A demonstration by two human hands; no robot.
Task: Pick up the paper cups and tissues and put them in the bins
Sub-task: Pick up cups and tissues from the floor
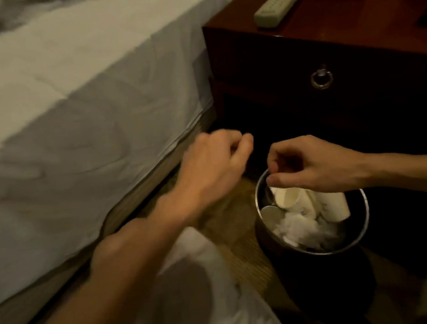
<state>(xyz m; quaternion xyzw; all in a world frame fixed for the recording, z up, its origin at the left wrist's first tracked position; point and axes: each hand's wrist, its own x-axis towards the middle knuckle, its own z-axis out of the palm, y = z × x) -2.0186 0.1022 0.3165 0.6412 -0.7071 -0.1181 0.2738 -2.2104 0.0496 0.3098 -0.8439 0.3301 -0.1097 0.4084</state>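
Paper cup [288, 198] tilted in bin [326, 271], mouth facing left

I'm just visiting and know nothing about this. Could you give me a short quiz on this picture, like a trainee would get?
1. True or false: the cream paper cups lie inside the dark round metal-rimmed bin.
2. What lies on the dark wooden nightstand? A) a white remote control B) a tissue box C) a glass bottle
3. Which hand is above the bin's rim?
Key: 1 true; 2 A; 3 the right hand.
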